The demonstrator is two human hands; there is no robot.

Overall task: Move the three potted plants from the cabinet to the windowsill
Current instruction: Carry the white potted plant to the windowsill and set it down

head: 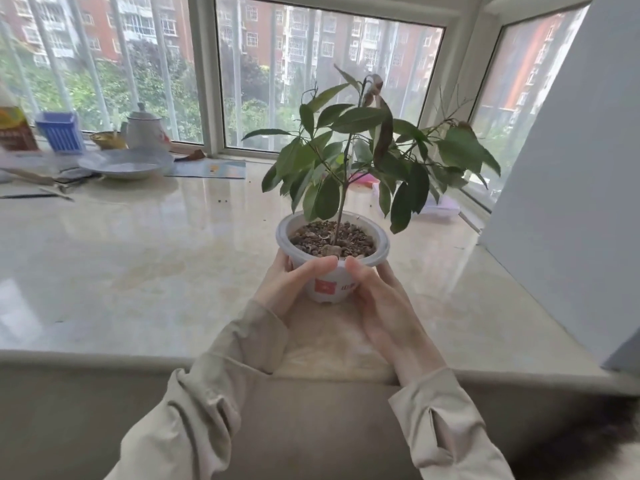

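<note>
Wide marble-look windowsill (138, 265), pale, glossy, reflecting the window bars; smooth enough to let a pot slide if nudged. At its far left, clutter well apart from the work: a shallow plate (126, 164), a white teapot (145, 129), a blue slatted basket (60, 131).

Near the front middle of the sill, the potted plant (346, 161): one thin upright stem, long dark green leaves spreading wide, a few brown and curled at the top. Top-heavy by the look of it, likely to tip if gripped high; leaves and stem soft, not for holding. Below, the white plastic pot (329, 285), round, tapered toward the base, thick rolled rim, red label on the front, filled with coarse brown gravelly soil. Probably light, thin-walled, a little slippery; best taken low around the wall with both palms, kept level to avoid spilling grit.

Pot base at or just above the sill surface; cannot tell whether fully set down. No other potted plants in view, so two more probably left to fetch.

Left hand (294, 289) cupped on the pot's left wall, thumb across the front below the rim. Right hand (381, 299) cupped on the right wall, thumb tip nearly meeting the other. Both wrapped closed around the pot, beige sleeves (225, 375) down to the wrists.
</note>
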